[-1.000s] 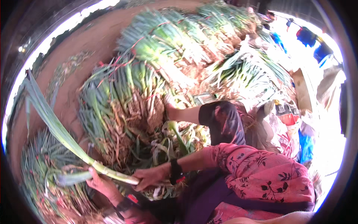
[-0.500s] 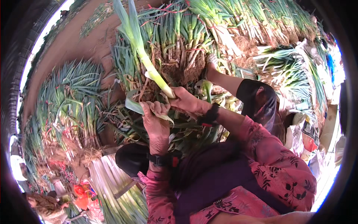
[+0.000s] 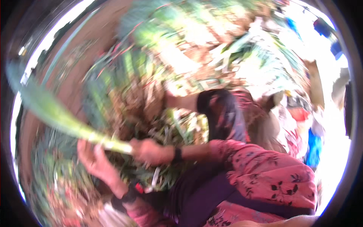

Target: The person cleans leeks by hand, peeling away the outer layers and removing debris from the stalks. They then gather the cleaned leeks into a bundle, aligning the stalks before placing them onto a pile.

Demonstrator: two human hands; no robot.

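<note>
A long leek [image 3: 77, 128] slants up to the far left, its green leaves fanned and blurred by motion. My right hand [image 3: 149, 152] is closed round its pale lower end. Just below the stalk, my left hand [image 3: 94, 160] has its fingers stretched upward and apart, with nothing held between them. Whether its fingertips touch the stalk I cannot tell. Under my hands lies a pile of peeled-off leaves [image 3: 160, 174]. Dark bands circle both wrists.
Bundled leeks [image 3: 132, 75] with earthy roots stand ahead, beside my outstretched leg [image 3: 223, 113]. More leeks [image 3: 60, 178] lie at left, and loose ones [image 3: 264, 56] at far right. White and red bags [image 3: 293, 125] sit to the right.
The view has swung right, and everything is smeared. The leek has tipped toward the left. My left hand has lost the loose leaf strip it held; its fingers have spread.
</note>
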